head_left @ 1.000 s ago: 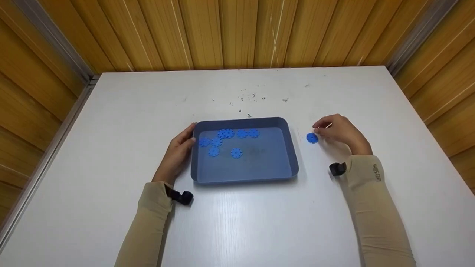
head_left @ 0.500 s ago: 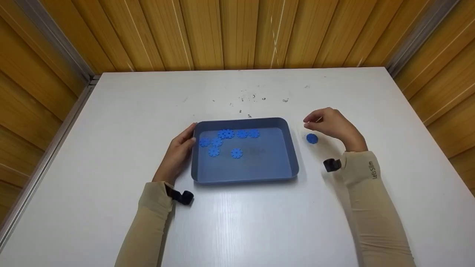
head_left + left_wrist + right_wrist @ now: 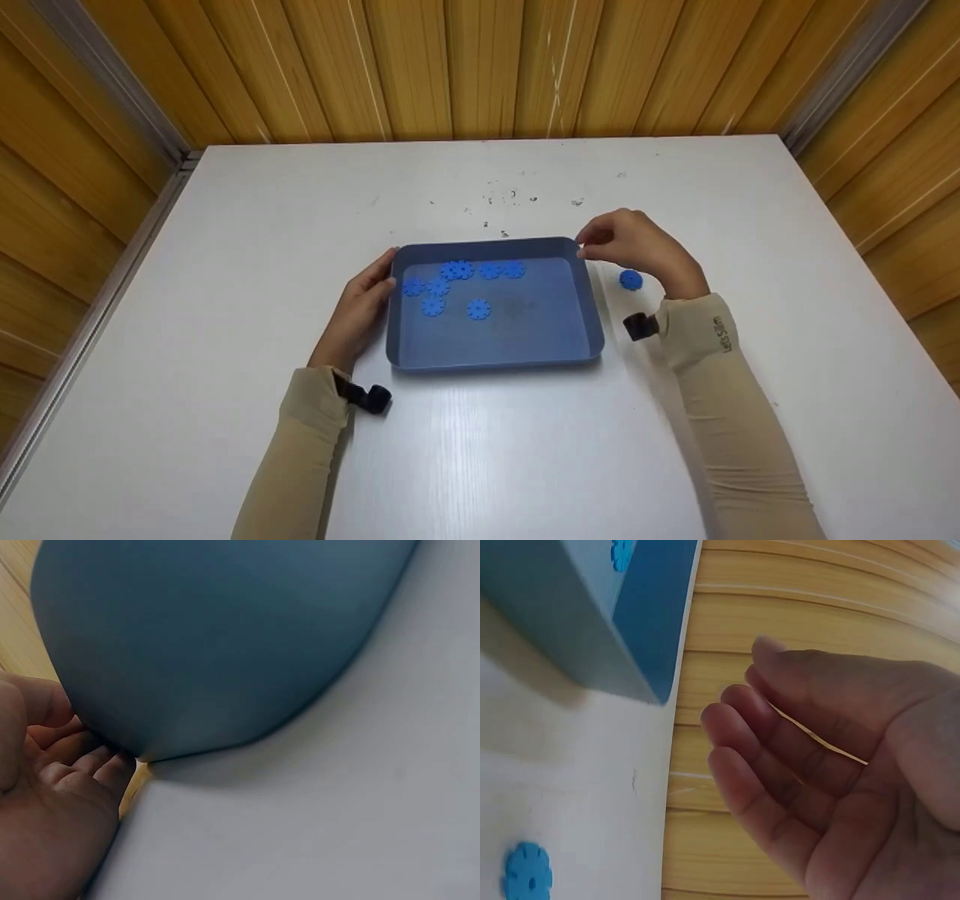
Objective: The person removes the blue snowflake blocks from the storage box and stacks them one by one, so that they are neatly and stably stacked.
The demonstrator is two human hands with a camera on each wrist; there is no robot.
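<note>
A grey-blue tray [image 3: 495, 360] lies on the white table with several blue notched discs [image 3: 478, 309] in it, mostly toward its far left. My left hand [image 3: 356, 311] grips the tray's left side; in the left wrist view its fingers [image 3: 112, 772] lie against the wall. My right hand [image 3: 637, 247] is by the far right corner of the tray, its fingers loosely bent. Nothing shows between thumb and fingers in the right wrist view. To the right of the tray, on the table, lies another blue notched disc [image 3: 631, 280], beside the right hand.
Wood-look panels [image 3: 480, 67] rise behind the table and at both sides. Small dark marks [image 3: 514, 195] speckle the white tabletop [image 3: 487, 465] beyond the tray.
My right hand has moved left from the lone disc on the table to the tray's far right corner. That disc stays on the table. The left hand and tray have not visibly moved.
</note>
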